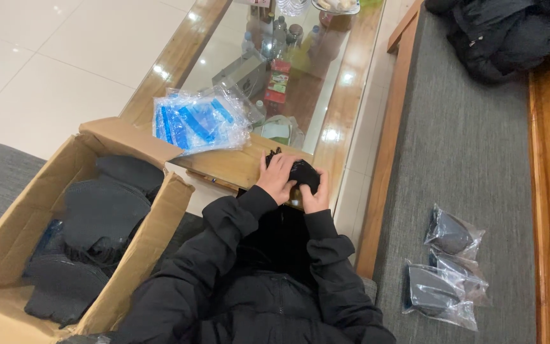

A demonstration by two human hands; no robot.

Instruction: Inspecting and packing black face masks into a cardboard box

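Both hands — left hand point(277, 177) and right hand point(316, 194) — clench a crumpled black fabric piece point(302, 172) at the glass-topped wooden table's near edge point(237, 167). Three clear-bagged pieces point(448, 267) lie on the grey bench; the open cardboard box point(122, 137) holds many more — most seemingly unbagged.

Matt brown cardboard box point(136, 143), glossy wood-framed glass table point(345, 121), crinkly clear plastic bags point(202, 120).

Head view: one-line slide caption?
Both hands, left hand and right hand, grip a black fabric piece beside an open cardboard box.

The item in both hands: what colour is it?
Black, a folded fabric piece gripped by the left hand and right hand; head view.
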